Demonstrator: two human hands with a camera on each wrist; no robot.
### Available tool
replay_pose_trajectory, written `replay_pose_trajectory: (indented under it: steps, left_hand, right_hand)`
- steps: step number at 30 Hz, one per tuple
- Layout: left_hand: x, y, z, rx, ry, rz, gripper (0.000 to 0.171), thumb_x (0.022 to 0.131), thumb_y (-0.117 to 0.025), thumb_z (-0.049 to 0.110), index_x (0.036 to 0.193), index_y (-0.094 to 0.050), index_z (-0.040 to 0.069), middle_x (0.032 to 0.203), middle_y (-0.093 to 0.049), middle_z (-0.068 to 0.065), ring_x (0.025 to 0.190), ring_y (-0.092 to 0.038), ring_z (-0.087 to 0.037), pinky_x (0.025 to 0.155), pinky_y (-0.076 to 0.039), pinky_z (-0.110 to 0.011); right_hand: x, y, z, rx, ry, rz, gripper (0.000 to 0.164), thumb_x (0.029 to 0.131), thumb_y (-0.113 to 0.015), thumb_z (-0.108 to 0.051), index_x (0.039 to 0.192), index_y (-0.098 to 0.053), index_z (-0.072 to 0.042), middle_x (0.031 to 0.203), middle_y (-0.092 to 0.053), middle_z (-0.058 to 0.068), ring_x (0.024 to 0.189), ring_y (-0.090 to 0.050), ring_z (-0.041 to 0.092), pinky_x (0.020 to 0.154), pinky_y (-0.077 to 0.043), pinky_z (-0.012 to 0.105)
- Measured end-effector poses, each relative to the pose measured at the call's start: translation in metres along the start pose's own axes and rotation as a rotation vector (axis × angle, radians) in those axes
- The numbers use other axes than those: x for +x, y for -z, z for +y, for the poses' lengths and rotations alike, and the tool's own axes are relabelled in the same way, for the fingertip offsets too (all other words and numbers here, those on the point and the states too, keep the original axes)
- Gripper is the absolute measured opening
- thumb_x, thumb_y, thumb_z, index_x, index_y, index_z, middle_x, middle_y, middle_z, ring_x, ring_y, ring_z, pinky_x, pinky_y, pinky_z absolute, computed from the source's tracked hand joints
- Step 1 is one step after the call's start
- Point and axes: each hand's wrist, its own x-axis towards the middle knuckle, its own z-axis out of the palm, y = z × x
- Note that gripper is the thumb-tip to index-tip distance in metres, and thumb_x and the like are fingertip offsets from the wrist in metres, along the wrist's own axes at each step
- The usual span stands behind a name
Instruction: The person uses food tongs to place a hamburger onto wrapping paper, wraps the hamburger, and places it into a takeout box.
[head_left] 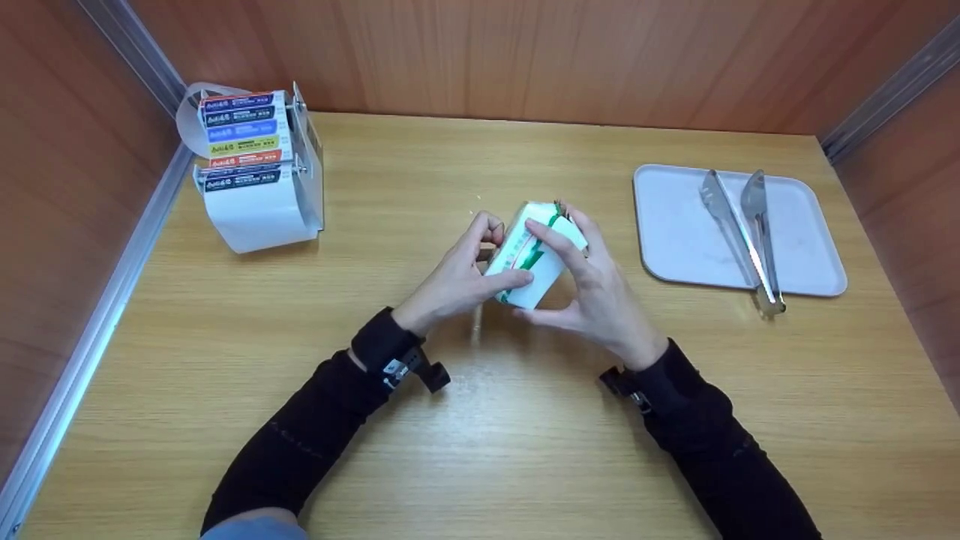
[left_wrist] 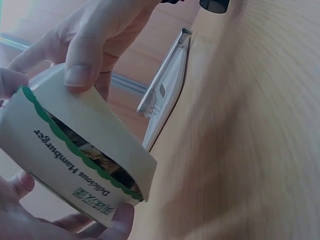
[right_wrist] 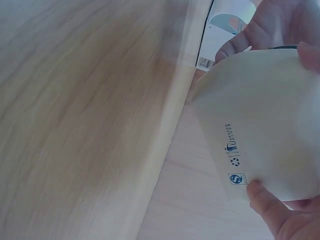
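Observation:
A white and green hamburger box (head_left: 544,259) is held up tilted over the table between both hands. My left hand (head_left: 465,270) grips its left side, thumb across the near end. My right hand (head_left: 600,289) spans the right side, with fingers on the top and far end and thumb at the near lower corner. In the left wrist view, the box (left_wrist: 65,160) shows "Delicious Hamburger" lettering and a gap along its green scalloped edge, with brownish contents inside. Plain card with small blue printed marks faces the right wrist view on the box (right_wrist: 265,120).
A white tray (head_left: 675,259) at the right bears metal tongs (head_left: 739,217) whose handle end overhangs the front edge. At the back left stands a rack (head_left: 311,172) of colourfully labelled boxes (head_left: 244,139). Wood panels (head_left: 525,60) enclose the table (head_left: 480,465) at back and sides.

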Motion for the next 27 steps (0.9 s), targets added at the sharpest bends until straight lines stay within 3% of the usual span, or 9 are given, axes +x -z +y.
replay_pose_trajectory:
  steps: [4, 11, 17, 19, 23, 25, 27]
  left_hand:
    - [-0.001, -0.002, -0.002, -0.031, -0.022, 0.025, 0.058, 0.091, -0.085, 0.037, 0.121, -0.038, 0.02, 0.13, -0.043, -0.007, 0.117, -0.063, -0.031, 0.091, -0.06, -0.038]
    - [0.0, -0.007, -0.006, -0.051, -0.05, 0.072, 0.075, 0.084, -0.083, 0.048, 0.135, -0.034, 0.023, 0.136, -0.04, -0.008, 0.13, -0.044, -0.031, 0.094, -0.045, -0.038]
    - [-0.001, -0.007, -0.007, -0.051, -0.065, 0.097, 0.079, 0.083, -0.086, 0.046, 0.138, -0.034, 0.024, 0.134, -0.042, -0.008, 0.121, -0.05, -0.029, 0.088, -0.048, -0.036]
    - [-0.001, -0.005, -0.006, -0.052, -0.062, 0.1, 0.077, 0.084, -0.087, 0.043, 0.137, -0.034, 0.024, 0.133, -0.042, -0.008, 0.119, -0.052, -0.028, 0.087, -0.049, -0.035]
    - [-0.001, 0.0, -0.003, -0.071, -0.048, 0.072, 0.075, 0.083, -0.089, 0.037, 0.136, -0.037, 0.026, 0.137, -0.041, -0.009, 0.117, -0.055, -0.029, 0.088, -0.054, -0.037]
    - [-0.001, 0.003, -0.001, -0.067, -0.045, 0.04, 0.075, 0.083, -0.09, 0.036, 0.136, -0.038, 0.026, 0.139, -0.041, -0.008, 0.117, -0.056, -0.03, 0.09, -0.056, -0.038]
    - [-0.001, 0.005, 0.001, -0.054, -0.05, 0.006, 0.076, 0.081, -0.091, 0.036, 0.137, -0.04, 0.027, 0.14, -0.042, -0.008, 0.115, -0.057, -0.029, 0.09, -0.057, -0.039]
  right_hand:
    - [0.001, 0.0, 0.0, 0.05, -0.008, 0.045, 0.103, 0.076, -0.098, -0.048, 0.161, -0.041, -0.035, 0.17, -0.03, 0.024, 0.144, -0.05, 0.039, 0.112, -0.055, 0.055]
    - [0.0, -0.002, -0.002, 0.088, 0.023, 0.124, 0.102, 0.074, -0.099, -0.045, 0.159, -0.045, -0.027, 0.168, -0.033, 0.025, 0.149, -0.047, 0.036, 0.113, -0.054, 0.053]
    - [0.0, 0.001, -0.003, 0.139, 0.021, 0.08, 0.108, 0.075, -0.099, -0.046, 0.162, -0.039, -0.024, 0.171, -0.027, 0.025, 0.154, -0.042, 0.036, 0.114, -0.054, 0.051]
    - [0.001, 0.006, -0.001, 0.226, 0.006, 0.068, 0.106, 0.079, -0.098, -0.038, 0.163, -0.036, -0.02, 0.172, -0.03, 0.021, 0.153, -0.044, 0.034, 0.108, -0.059, 0.048]
    - [0.005, 0.021, 0.005, 0.41, -0.06, 0.093, 0.083, 0.094, -0.082, -0.018, 0.165, -0.037, -0.016, 0.166, -0.046, 0.013, 0.143, -0.056, 0.03, 0.09, -0.066, 0.037]
    - [0.007, 0.029, 0.008, 0.438, -0.088, 0.092, 0.075, 0.098, -0.075, -0.013, 0.164, -0.041, -0.018, 0.162, -0.051, 0.008, 0.136, -0.061, 0.028, 0.088, -0.065, 0.033]
    - [0.008, 0.037, 0.011, 0.417, -0.093, 0.055, 0.075, 0.098, -0.076, -0.015, 0.164, -0.042, -0.021, 0.162, -0.05, 0.003, 0.132, -0.062, 0.025, 0.088, -0.062, 0.03]
